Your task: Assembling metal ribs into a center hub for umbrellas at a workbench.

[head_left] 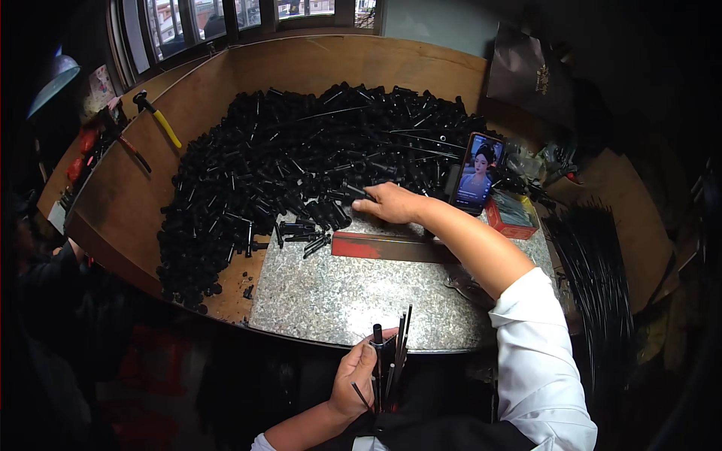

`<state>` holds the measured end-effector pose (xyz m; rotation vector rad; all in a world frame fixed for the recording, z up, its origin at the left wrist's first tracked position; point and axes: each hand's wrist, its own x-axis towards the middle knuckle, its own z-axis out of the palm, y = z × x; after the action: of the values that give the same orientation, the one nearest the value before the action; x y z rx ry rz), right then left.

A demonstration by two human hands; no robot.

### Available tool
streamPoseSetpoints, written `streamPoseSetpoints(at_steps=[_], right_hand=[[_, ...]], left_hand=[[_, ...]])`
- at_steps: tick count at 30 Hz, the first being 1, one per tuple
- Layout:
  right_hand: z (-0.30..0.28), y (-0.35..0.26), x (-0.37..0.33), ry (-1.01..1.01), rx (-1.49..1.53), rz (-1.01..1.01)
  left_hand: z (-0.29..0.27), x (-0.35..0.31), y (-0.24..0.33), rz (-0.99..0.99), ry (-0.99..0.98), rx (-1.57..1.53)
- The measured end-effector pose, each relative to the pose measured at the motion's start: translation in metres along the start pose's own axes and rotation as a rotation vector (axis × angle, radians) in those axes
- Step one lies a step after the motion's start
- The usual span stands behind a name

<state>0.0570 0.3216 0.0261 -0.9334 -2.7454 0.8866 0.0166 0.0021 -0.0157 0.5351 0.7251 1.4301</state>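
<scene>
Black parts (301, 154) lie heaped at the far side of the desk (297, 289). With the left hand's (353, 381) fingers closed around slim rods (377, 332), I should separate one part before lifting; the right hand's (392, 203) fingers are curled, grip unclear

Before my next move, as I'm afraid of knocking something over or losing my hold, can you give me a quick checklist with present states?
1. Left hand gripping the black rods: ok, they stand up out of the fist.
2. Right hand gripping a part at the heap of black parts: cannot tell.
3. Red-painted bar lying on the speckled slab: ok.
4. Slab free of loose parts: not ok, several lie on its far left corner.
5. Smartphone propped up: ok, beyond the right forearm.
</scene>
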Motion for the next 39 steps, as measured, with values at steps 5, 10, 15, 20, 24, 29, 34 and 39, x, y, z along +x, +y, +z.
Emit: streamPoseSetpoints(at_steps=[5,10,15,20,24,29,34,39], right_hand=[[-0.005,0.001,0.0,0.199,0.012,0.01],[-0.013,-0.025,-0.05,0.171,0.253,-0.004],[-0.017,-0.058,-0.127,-0.02,0.543,0.071],[-0.011,-0.064,-0.175,0.072,0.608,0.078],[-0.014,-0.078,-0.201,0.052,0.791,0.074],[-0.017,-0.087,-0.217,-0.011,0.937,0.089],[-0.008,-0.089,-0.212,-0.101,0.89,0.118],[0.0,-0.084,-0.203,-0.167,0.844,0.108]], left_hand=[[0.0,-0.001,-0.004,0.029,-0.016,0.021],[0.006,-0.002,-0.007,0.062,-0.058,-0.047],[0.014,-0.009,-0.013,0.095,-0.096,0.013],[0.02,-0.015,-0.017,0.091,-0.059,0.015],[0.022,-0.012,-0.019,0.087,-0.026,0.007],[0.026,-0.01,-0.021,0.1,-0.025,0.004],[0.022,-0.007,-0.025,0.1,-0.035,0.019],[0.02,-0.006,-0.026,0.099,-0.046,0.016]])
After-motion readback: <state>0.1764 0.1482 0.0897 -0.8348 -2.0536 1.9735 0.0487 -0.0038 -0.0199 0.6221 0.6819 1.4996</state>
